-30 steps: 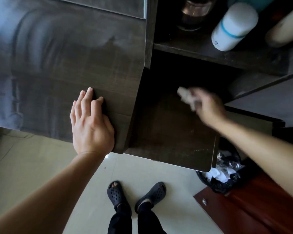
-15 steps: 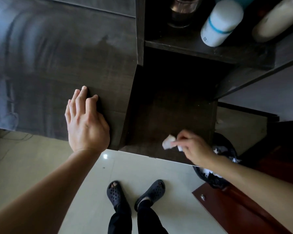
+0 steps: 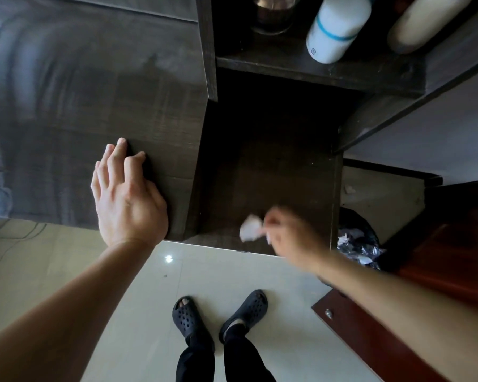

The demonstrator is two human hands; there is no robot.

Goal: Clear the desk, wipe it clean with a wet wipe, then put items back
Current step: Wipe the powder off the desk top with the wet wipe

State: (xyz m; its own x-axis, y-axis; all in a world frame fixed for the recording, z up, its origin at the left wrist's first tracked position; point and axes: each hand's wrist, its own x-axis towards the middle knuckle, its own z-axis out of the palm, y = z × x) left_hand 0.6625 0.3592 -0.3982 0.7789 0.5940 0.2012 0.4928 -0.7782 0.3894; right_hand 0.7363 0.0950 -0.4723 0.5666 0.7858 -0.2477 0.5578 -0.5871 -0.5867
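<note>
I'm pinching the wet wipe [image 3: 250,228] in my right hand [image 3: 290,234] – it's a crumpled white wad, motion-blurred, poking out leftward from my curled fingertips, too bunched to show any long axis. It's sitting at the near edge of the lower shelf [image 3: 273,166], a dark, matte wood-grain board set down below the desktop. My left hand [image 3: 127,194] is lying flat on the desk [image 3: 66,106] just to the left, fingers straight and pressed close together, palm at the front edge. The desk's surface is showing the same dark grain, with pale streaky sheen across it. Right of the shelf, a bin [image 3: 370,230] lined with shiny black plastic is holding white scraps. Up on the higher shelf – a smooth white cylinder with a blue band [image 3: 334,28], a cream bottle [image 3: 422,20] and a glass jar [image 3: 271,15] are standing side by side.
</note>
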